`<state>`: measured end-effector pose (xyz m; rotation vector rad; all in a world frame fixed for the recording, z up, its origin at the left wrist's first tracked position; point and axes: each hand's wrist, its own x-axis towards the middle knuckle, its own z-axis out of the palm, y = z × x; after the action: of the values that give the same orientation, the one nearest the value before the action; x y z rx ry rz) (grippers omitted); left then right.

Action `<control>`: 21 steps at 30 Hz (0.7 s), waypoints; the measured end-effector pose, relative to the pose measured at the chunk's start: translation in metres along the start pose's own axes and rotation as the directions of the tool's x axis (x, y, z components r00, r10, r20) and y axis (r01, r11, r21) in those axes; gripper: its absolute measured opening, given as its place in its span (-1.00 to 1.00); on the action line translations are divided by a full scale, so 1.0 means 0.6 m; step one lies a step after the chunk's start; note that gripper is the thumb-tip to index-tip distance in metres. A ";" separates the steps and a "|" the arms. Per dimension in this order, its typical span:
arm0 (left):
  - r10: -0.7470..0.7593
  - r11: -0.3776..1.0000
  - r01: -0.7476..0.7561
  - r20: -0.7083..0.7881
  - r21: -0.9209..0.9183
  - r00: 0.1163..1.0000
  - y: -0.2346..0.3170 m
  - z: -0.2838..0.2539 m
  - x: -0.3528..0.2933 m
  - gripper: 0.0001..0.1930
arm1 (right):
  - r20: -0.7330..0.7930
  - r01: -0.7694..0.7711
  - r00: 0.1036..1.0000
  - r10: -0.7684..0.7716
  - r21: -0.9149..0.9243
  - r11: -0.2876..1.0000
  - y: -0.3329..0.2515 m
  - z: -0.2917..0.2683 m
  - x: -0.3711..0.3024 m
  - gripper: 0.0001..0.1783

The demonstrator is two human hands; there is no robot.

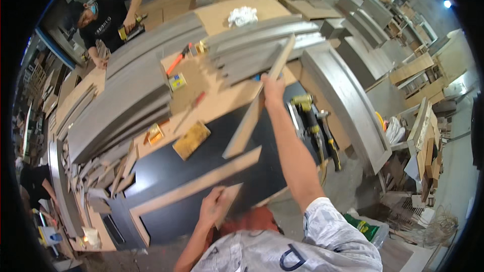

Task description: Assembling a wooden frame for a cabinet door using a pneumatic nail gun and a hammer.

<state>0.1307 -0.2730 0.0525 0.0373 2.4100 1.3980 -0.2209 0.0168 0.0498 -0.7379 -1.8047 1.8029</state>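
Note:
My right hand reaches far over the black panel, closed round a long, pale wooden strip. The strip slants across the panel, its far end near the stacked grey boards. Close to my body, my left hand grips a short wooden piece, slightly blurred. Between the hands, a long strip with an angled end lies on the panel, meeting a shorter strip at a corner on the left. A worn yellowish block rests beyond it.
A nail gun and a hammer lie at the right. Grey boards stack at the far left; a long grey frame piece bounds the right. Wood offcuts pile up at left. Another person works across the table.

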 end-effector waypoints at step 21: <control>0.350 0.777 -0.466 0.325 0.424 0.879 0.072 0.201 0.021 -0.61 | 0.156 0.582 0.520 -0.840 -0.785 0.215 -0.256 -0.997 -0.215 -0.54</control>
<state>0.1500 -0.1478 0.0311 0.8587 2.5782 0.8130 0.2707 0.3745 0.2175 -0.2478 -2.1214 0.1784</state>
